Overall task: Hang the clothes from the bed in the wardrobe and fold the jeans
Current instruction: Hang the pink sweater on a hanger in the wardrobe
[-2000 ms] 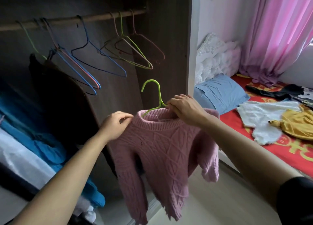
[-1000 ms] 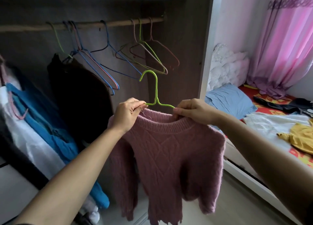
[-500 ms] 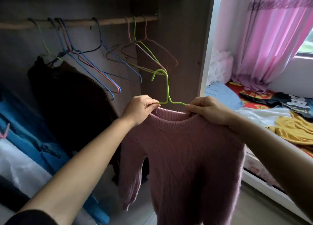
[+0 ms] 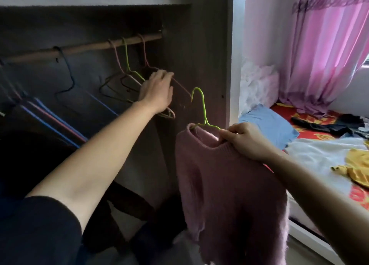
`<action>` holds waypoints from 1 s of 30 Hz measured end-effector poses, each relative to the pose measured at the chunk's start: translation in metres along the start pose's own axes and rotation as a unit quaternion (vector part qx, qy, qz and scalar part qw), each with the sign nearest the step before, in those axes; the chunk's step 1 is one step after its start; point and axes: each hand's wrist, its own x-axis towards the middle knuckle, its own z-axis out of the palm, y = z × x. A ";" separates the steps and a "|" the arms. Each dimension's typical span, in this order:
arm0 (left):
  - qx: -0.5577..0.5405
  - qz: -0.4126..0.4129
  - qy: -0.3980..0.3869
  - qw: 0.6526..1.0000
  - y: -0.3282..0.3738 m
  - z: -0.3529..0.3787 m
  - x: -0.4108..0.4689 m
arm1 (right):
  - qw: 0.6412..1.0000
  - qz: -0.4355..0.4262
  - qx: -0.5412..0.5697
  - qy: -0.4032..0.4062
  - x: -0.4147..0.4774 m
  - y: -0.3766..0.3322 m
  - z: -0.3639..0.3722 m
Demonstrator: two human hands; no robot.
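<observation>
A pink cable-knit sweater is held nearest the camera, hung on a lime-green wire hanger whose hook stands free in the air, below the rail and not yet on it. The hanger's shoulder wire and the sweater's neckline are pinched together by the curled fingers of the right hand, and the whole weight is carried there.

Further in, the left hand is stretched into the dark wooden wardrobe. Its fingers are extended and laid against a cluster of empty pink and green wire hangers; nothing is seen to be gripped. These hang from the round wooden rail, close to its right end.

The step in hand is judged to be the hanging of the sweater, with a gap on the rail being made first. For the next move, the empty hangers would need to be pushed along the rail, and the green hook raised above it and lowered over it in the cleared spot, without being snagged on the neighbouring wires.

Beyond, to the right, the bed with its red patterned cover is seen, on which a white garment, a yellow garment and a dark garment lie unhung. The jeans cannot be picked out with certainty. Much of the task is judged to remain.
</observation>
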 end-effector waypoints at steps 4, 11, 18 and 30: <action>0.137 0.025 -0.064 0.988 0.001 0.016 0.045 | 1.000 -0.017 0.010 0.014 0.034 0.001 -0.004; 0.336 0.089 -0.190 0.918 -0.015 0.036 0.086 | 0.998 -0.017 -0.004 0.063 0.082 -0.002 -0.004; 0.335 0.102 -0.222 0.910 -0.067 0.029 0.071 | 0.991 -0.055 -0.046 0.114 0.142 -0.037 0.022; 0.266 0.114 -0.186 0.939 -0.153 0.011 0.018 | 0.977 -0.054 -0.131 0.160 0.288 -0.130 0.021</action>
